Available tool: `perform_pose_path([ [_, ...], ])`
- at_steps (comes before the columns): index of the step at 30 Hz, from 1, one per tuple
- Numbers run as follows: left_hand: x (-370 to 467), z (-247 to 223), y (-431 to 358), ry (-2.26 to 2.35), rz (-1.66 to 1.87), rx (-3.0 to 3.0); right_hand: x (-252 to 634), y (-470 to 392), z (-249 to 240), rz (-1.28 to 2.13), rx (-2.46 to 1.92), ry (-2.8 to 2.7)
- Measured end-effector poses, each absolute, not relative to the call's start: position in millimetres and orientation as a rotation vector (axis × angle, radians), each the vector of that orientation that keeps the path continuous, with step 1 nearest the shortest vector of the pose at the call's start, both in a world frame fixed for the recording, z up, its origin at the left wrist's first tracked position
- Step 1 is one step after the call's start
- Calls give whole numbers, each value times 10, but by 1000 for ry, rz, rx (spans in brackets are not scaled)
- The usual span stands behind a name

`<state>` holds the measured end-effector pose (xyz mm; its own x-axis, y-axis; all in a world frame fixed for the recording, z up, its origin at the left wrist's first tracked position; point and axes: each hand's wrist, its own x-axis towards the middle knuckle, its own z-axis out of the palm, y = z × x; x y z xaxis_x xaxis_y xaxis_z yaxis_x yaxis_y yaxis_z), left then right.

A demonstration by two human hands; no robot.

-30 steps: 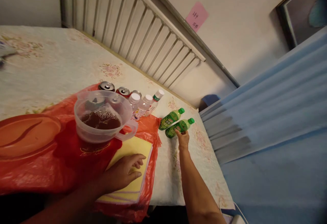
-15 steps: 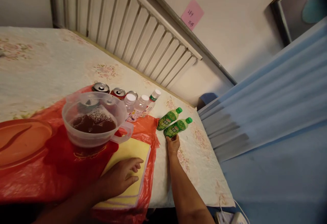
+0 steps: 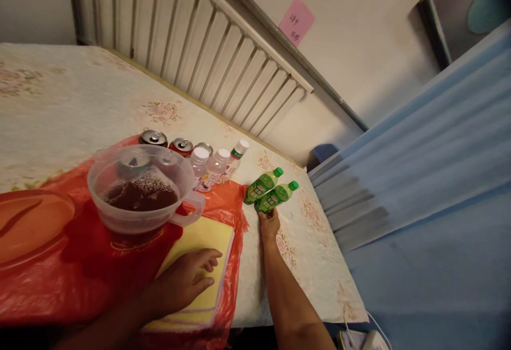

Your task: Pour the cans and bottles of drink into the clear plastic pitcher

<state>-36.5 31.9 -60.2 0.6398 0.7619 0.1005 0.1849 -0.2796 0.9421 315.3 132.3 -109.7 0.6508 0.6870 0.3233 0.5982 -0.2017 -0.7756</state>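
My right hand (image 3: 270,224) reaches to the base of a green-labelled drink bottle (image 3: 274,197), its fingers wrapped round the lower end. A matching bottle (image 3: 260,186) stands just to its left; both have green caps. Over a yellow cloth (image 3: 207,238) my left hand (image 3: 195,271) hovers or rests, fingers loosely bent and apart, holding nothing. A translucent plastic jug (image 3: 139,217) with a handle stands left of that hand, holding dark, foamy liquid. Behind the jug are several drink cans (image 3: 182,145) and clear white-capped bottles (image 3: 217,167).
A red plastic sheet (image 3: 35,296) lies under the jug and cloth, with an orange round lid or tray (image 3: 35,222) at the left. The floral tablecloth (image 3: 99,94) covers the table. A white radiator (image 3: 215,46) runs behind; a blue curtain (image 3: 419,163) hangs at the right.
The view has shifted very slightly, moving the jug a little left in the picture. Both hands keep nearly the same position, the right one still at the green-labelled bottle.
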Motion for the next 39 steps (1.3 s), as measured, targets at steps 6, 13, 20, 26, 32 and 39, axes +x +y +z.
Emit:
perform_pose_path([
  [6,-370,-608,324,760,679,1795,3192,1350,-1139,66,-1879,-1037],
  [13,-370,-651,325,754,669,1811,3191,1360,-1148,43,-1870,-1052],
  [20,-367,-659,330,753,672,1819,3184,1353,-1141,61,-1860,-1079],
  [26,-362,-645,329,762,690,1810,3180,1356,-1138,70,-1853,-1092],
  [32,-349,-646,338,760,699,1823,3168,1346,-1121,52,-1854,-1115],
  [39,-350,-675,333,764,724,1826,3171,1342,-1121,50,-1855,-1120],
])
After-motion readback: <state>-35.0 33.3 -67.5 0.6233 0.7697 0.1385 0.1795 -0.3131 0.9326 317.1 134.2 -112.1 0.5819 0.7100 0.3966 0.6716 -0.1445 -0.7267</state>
